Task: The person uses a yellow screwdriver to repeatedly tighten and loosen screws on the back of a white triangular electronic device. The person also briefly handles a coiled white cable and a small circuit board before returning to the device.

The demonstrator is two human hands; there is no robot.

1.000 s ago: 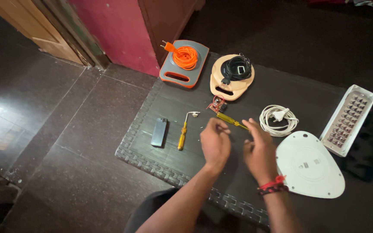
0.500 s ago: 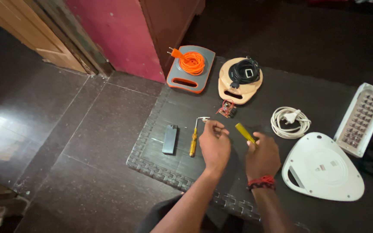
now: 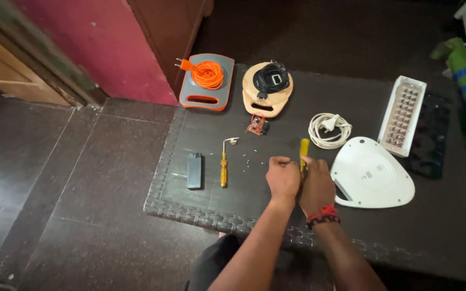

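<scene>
both hands meet near the middle of the worktop (image 3: 449,226), a little toward its near edge. the right hand (image 3: 315,186) has its grip clamped on a yellow-handled screwdriver (image 3: 303,150), handle pointing up and away; the left hand (image 3: 282,177) is curled shut just beside it, on what i cannot tell. the tool looks light, stiff and slim, best held by the handle. tiny loose screws (image 3: 249,159) lie left of the hands, easy to scatter. a white cover (image 3: 370,175) sits close on the right; open room lies toward the near edge.
</scene>
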